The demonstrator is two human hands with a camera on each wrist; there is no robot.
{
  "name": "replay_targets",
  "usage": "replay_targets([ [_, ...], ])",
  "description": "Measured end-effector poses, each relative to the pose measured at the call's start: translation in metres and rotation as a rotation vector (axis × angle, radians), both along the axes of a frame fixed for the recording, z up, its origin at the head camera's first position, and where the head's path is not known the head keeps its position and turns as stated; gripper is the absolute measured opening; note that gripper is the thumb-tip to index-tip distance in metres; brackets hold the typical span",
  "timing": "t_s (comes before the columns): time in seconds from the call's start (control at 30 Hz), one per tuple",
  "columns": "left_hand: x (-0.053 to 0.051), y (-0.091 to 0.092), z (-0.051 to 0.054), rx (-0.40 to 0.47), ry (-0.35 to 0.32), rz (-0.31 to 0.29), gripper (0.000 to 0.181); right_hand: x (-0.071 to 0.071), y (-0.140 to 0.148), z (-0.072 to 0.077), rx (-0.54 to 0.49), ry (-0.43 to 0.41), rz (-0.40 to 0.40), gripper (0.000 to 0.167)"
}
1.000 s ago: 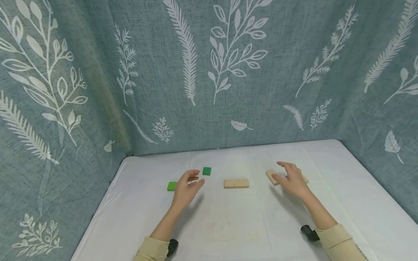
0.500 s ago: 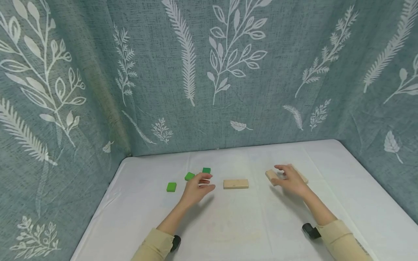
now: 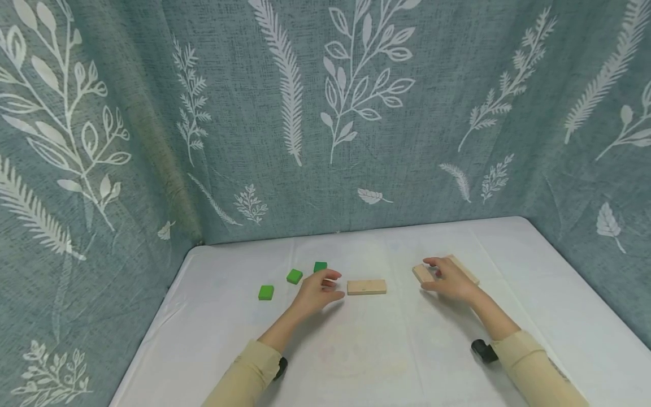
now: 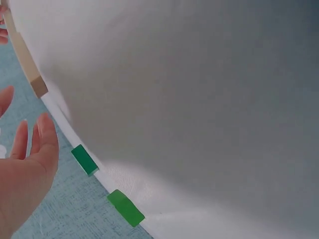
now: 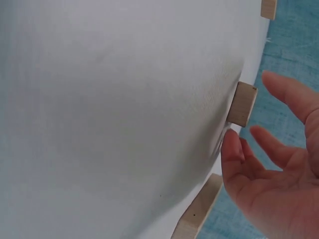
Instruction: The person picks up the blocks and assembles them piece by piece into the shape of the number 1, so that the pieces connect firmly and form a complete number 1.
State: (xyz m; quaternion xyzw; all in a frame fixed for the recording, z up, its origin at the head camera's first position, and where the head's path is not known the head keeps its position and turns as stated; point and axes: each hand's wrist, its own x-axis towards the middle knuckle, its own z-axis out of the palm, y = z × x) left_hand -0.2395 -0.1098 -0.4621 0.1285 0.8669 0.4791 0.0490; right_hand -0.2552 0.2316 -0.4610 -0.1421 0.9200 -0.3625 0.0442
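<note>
My left hand [image 3: 317, 291] hovers with fingers spread, just left of a long wooden block [image 3: 367, 287] lying on the table. In the left wrist view, a gap shows between that hand and the wooden block [image 4: 27, 59]. My right hand [image 3: 450, 280] reaches to a shorter-looking wooden block [image 3: 421, 273], its thumb and fingers on either side. In the right wrist view, the thumb and fingers stand apart near this wooden block [image 5: 242, 103]; contact cannot be made out. Another long wooden block [image 3: 465, 271] lies partly hidden behind the right hand.
A dark green block [image 3: 320, 265], partly covered by the left hand, and two light green blocks, one middle [image 3: 294, 276] and one leftmost [image 3: 266, 292], lie at the left. A white cloth covers the table [image 3: 366, 350]. A patterned teal curtain [image 3: 325, 113] surrounds its back and sides.
My left hand has moved right, past the green blocks, toward the middle wooden block. My right hand has shifted slightly left and its fingers have come closer around the shorter wooden block.
</note>
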Motion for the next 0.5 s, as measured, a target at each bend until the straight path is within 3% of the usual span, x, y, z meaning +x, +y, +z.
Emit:
replay_targets([
  [0.5,-0.014,0.015,-0.009,-0.095,0.027,-0.035,0.04,-0.005,0.002,0.001,0.023,-0.071,0.017,0.063],
])
